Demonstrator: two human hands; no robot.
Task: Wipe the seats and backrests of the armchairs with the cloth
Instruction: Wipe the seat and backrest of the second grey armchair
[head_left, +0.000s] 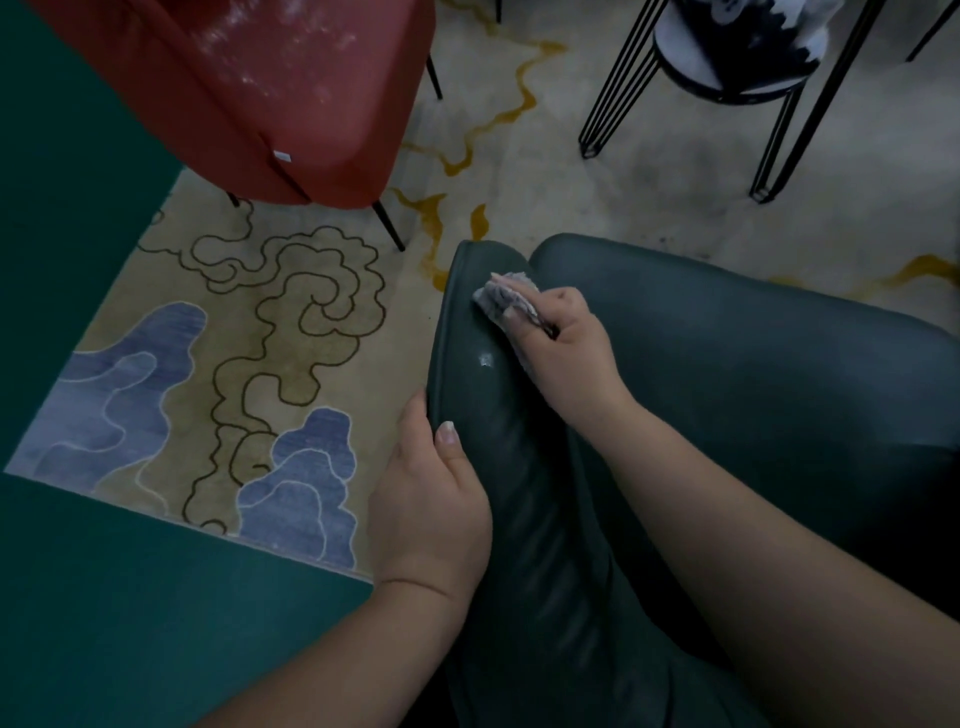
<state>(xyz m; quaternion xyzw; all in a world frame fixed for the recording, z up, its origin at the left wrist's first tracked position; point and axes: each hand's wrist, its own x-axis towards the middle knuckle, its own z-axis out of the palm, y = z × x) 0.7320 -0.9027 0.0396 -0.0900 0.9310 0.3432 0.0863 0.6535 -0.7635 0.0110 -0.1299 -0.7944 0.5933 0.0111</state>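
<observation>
The cloth (506, 301) is lying bunched near the far end of the green armchair (727, 389)'s padded edge, the right hand (563, 343) gripping it, the left hand (431, 499) clasping that edge nearer, and it is risking sliding off onto the carpet (291, 322) beside the armchair.

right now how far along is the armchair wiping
In hand: the right hand presses the cloth on the dark green armchair near its front edge, while the left hand grips that edge. Left: most of its upholstery. The red armchair looks glossy, but whether it was wiped cannot be told.
</observation>
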